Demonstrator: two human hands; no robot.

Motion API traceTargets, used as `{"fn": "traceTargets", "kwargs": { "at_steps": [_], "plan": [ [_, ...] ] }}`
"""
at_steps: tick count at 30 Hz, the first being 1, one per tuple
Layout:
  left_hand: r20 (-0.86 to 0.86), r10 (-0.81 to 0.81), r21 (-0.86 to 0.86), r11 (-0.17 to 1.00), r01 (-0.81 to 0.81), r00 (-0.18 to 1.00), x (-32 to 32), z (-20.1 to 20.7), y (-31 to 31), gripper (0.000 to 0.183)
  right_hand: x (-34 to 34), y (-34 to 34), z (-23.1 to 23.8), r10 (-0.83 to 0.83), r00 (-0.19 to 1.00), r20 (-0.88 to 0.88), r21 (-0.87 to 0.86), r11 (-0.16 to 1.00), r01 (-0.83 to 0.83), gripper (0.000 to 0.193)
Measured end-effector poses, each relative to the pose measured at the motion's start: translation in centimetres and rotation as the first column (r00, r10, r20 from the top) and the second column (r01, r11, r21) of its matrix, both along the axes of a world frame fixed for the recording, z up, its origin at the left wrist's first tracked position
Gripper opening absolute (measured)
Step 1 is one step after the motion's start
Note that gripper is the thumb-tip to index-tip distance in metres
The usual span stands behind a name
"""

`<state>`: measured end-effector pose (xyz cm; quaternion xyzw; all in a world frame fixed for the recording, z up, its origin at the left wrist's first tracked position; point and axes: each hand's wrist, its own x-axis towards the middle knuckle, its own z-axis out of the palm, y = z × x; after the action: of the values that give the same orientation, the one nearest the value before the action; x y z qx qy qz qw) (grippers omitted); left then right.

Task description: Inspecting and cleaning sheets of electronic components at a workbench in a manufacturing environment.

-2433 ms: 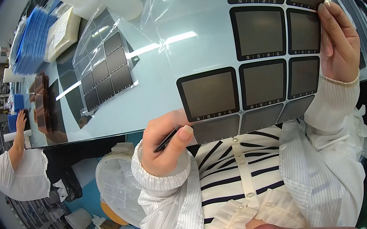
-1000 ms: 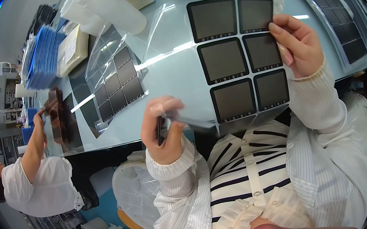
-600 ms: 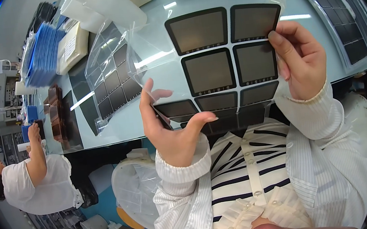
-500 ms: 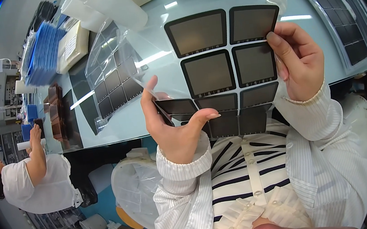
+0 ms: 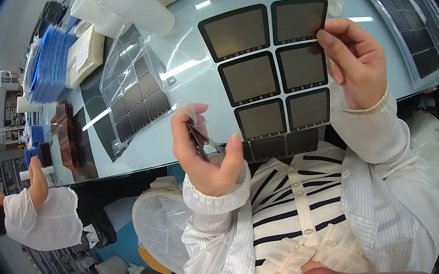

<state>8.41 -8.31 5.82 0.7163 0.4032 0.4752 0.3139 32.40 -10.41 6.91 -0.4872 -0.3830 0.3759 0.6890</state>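
Observation:
A clear sheet with rows of dark, black-bordered rectangular panels (image 5: pixel 248 78) is held up in front of me. My right hand (image 5: pixel 355 60) pinches its right edge between thumb and fingers, beside the upper panels. To the left of the sheet, my left hand (image 5: pixel 202 150) curls around a thin dark panel piece (image 5: pixel 196 138) seen nearly edge-on, with some clear film at the fingertips. How many pieces lie in that hand is hidden. Below the lit panels, a darker row (image 5: pixel 270 148) hangs near my striped top.
Bagged dark panels (image 5: pixel 138 100) lie on the glass-topped table (image 5: pixel 186 42) to the left. Brown trays (image 5: pixel 65 134) and a blue stack (image 5: pixel 49 65) sit farther left. More panel sheets (image 5: pixel 402 21) are at right. A co-worker (image 5: pixel 36 208) works at far left.
My left hand has come down and away from the sheet, with its fingers curling in around the dark piece. The sheet's lower panels have swung flatter into view. My right hand keeps its pinch.

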Motion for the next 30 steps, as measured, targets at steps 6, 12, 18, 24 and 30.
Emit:
{"fn": "traceTargets", "kwargs": {
  "at_steps": [6, 12, 18, 24, 30],
  "plan": [
    [0.245, -0.008, -0.241, 0.968, 0.069, 0.969, -1.1, -0.2, -0.1, 0.056, 1.3, -0.3, 0.4, -0.036, 0.995, 0.093, 0.09, 0.996, 0.027, 0.014],
    [0.25, 0.015, -0.244, 0.968, 0.048, 0.968, -1.5, -0.4, 0.9, 0.056, 1.6, -0.2, 0.5, -0.124, 0.976, 0.177, 0.176, 0.98, 0.093, 0.014],
    [0.585, 0.201, -0.467, 0.875, 0.125, 0.785, -5.8, -2.5, 2.6, 0.045, 4.0, 0.1, 0.0, -0.237, 0.958, 0.161, 0.232, 0.953, 0.197, 0.017],
    [0.79, 0.321, -0.58, 0.668, 0.466, 0.523, -3.5, -1.0, 1.8, 0.048, 4.7, 0.8, -0.3, -0.172, 0.974, 0.149, 0.217, 0.966, 0.138, 0.02],
    [0.817, 0.112, -0.478, 0.679, 0.556, 0.566, -3.5, -1.7, 3.4, 0.041, 5.9, 1.6, 1.0, -0.039, 0.999, 0.031, 0.251, 0.967, 0.03, 0.027]
  ]
}}
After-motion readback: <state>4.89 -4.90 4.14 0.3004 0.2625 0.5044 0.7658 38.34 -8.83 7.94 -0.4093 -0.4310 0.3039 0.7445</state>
